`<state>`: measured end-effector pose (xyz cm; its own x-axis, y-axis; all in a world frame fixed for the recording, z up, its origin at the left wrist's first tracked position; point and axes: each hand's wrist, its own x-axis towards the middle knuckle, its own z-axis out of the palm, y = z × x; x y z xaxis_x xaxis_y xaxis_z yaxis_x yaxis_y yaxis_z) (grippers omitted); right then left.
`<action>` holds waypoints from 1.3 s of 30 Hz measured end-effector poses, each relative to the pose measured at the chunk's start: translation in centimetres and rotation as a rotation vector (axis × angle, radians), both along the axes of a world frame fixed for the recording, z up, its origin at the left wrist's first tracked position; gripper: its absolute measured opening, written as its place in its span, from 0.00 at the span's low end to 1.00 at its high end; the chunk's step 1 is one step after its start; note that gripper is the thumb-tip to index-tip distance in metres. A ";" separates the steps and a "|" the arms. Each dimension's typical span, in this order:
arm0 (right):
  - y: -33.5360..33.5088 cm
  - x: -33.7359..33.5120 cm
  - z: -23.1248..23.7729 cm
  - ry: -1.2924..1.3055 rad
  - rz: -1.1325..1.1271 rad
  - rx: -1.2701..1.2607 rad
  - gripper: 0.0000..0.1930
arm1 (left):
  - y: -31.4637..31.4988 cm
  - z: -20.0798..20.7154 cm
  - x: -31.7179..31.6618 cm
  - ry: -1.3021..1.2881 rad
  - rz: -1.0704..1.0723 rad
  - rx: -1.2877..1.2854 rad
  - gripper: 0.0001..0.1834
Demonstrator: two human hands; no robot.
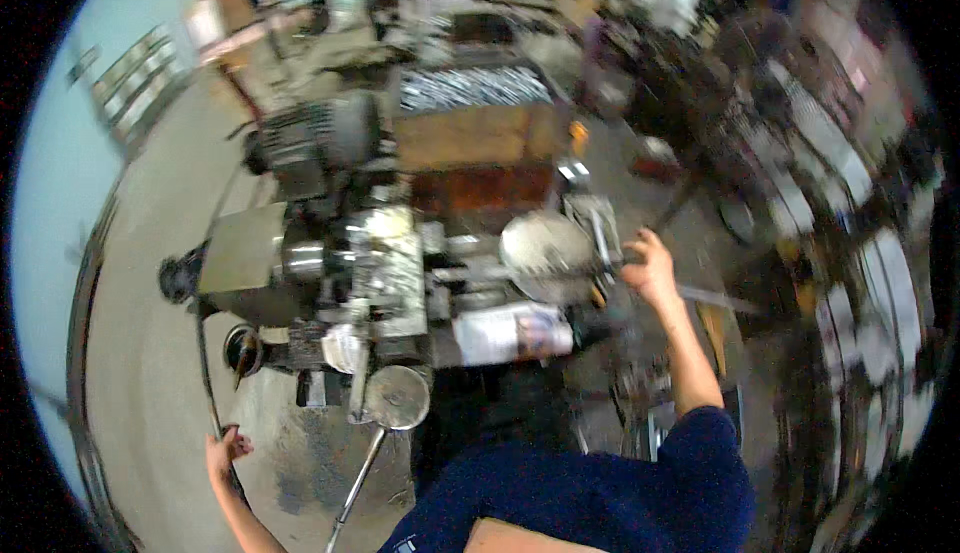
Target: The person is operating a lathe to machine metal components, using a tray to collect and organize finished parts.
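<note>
A small lathe-like metal machine (402, 288) stands before me, with a grey motor (320, 143) at its back left and a boxy headstock (240, 250) on its left. My left hand (228, 445) is low on the left, fingers curled at the lower end of a long dark lever (206, 363). Over at the machine's right end, my right hand (652, 269) has its fingers bent round a dark handle (628, 254). Next to that handle sits a round pale dish (546, 255). A printed white sheet or packet (512, 334) lies in front of the dish. Motion blur hides fine detail.
Behind the machine is a box (470, 138) full of small shiny metal pieces. A round metal disc (397, 397) on a stand is close to my body. A dark round cup (243, 350) sits at the left. Cluttered racks (830, 163) line the right side.
</note>
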<state>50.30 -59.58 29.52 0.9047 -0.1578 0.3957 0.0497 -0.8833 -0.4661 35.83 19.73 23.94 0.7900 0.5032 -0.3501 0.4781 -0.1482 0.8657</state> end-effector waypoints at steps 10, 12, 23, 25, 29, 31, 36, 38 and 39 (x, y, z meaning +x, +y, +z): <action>-15.8 -29.7 -13.8 0.519 -0.403 -0.191 0.12 | -4.9 4.1 -2.7 0.263 -0.046 0.047 0.29; -16.0 -33.6 -17.7 0.713 -0.515 -0.109 0.11 | -5.4 3.7 -1.9 0.216 -0.078 0.047 0.29; -14.0 -35.9 -24.0 0.899 -0.352 0.044 0.12 | -4.4 3.1 -1.3 0.177 -0.011 0.096 0.27; -15.6 -36.7 -27.2 0.801 -0.572 0.313 0.09 | -3.6 2.3 -1.7 0.179 -0.002 0.086 0.27; -12.5 -34.1 -22.2 0.805 -0.818 0.508 0.13 | -3.1 2.2 -1.9 0.160 0.003 0.087 0.28; -12.7 -34.3 -22.0 0.868 -0.680 0.253 0.15 | -3.0 1.9 -1.2 0.156 -0.008 0.090 0.28; -12.4 -34.7 -22.5 1.222 -0.440 -0.136 0.15 | -2.4 1.0 1.0 0.133 -0.043 0.095 0.29; -13.2 -33.2 -24.1 1.181 -0.514 -0.059 0.16 | 1.1 -0.2 -2.1 0.144 0.015 0.015 0.31; -13.6 -33.5 -25.1 1.169 -0.575 0.001 0.16 | 3.0 -1.1 -1.9 0.153 0.014 -0.019 0.31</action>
